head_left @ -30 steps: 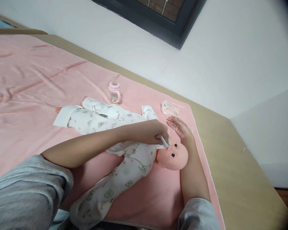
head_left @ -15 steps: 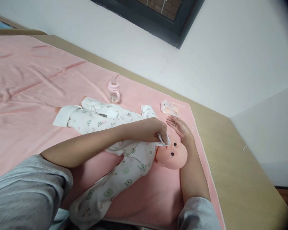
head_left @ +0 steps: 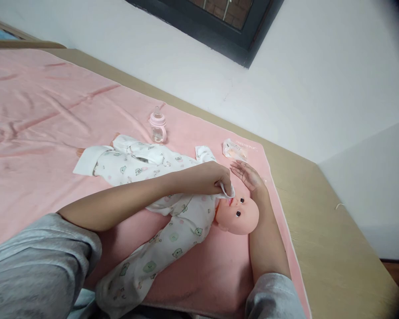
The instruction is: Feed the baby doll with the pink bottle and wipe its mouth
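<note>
A baby doll (head_left: pixel 242 219) lies on its back in a white patterned outfit (head_left: pixel 186 221), its head toward the right. My left hand (head_left: pixel 216 178) reaches across its chest, fingers closed on a small white cloth (head_left: pixel 228 191) at the doll's cheek, beside its pink mouth. Part of the cloth is hidden inside my fingers. Around the far side of the doll's head curls my right forearm. My right hand (head_left: pixel 248 175) rests there, fingers stretched out and holding nothing, next to the head.
A pink baby bottle (head_left: pixel 158 127) stands beyond the doll's legs. Near my right fingertips lies a clear plastic packet (head_left: pixel 234 149). The pink blanket (head_left: pixel 36 97) covers much of the wooden surface (head_left: pixel 319 212). Behind it rises a white wall (head_left: pixel 286 88) with a dark window frame (head_left: pixel 249 55).
My left hand and the cloth have shifted slightly up and away from the doll's lips, which show more now. My right hand has stayed nearly still.
</note>
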Action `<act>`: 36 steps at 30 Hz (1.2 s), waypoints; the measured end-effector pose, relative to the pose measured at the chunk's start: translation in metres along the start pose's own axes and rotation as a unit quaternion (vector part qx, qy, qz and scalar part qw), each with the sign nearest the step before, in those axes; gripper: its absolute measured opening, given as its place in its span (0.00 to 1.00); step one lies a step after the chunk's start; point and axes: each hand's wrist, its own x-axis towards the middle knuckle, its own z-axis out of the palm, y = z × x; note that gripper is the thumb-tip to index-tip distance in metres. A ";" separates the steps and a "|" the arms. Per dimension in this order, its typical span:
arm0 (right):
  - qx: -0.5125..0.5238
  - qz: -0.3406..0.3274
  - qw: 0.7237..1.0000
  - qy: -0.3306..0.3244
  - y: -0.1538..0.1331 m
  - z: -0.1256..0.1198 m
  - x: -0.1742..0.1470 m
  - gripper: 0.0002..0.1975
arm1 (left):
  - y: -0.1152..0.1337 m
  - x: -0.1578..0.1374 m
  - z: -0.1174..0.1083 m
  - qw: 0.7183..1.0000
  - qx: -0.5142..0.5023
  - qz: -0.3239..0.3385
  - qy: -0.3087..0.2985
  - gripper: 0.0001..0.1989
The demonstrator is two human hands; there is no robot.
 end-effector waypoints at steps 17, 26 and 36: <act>0.009 0.000 1.000 0.024 0.000 0.001 0.001 0.09 | 0.002 0.002 0.005 0.998 0.052 -0.022 0.030 0.13; 0.001 0.000 1.000 0.023 0.000 0.001 0.001 0.08 | 0.003 0.002 0.005 0.997 0.068 -0.018 0.036 0.18; -0.002 -0.006 1.000 0.020 0.001 -0.001 0.002 0.11 | 0.006 0.001 0.002 0.998 0.049 -0.006 0.044 0.20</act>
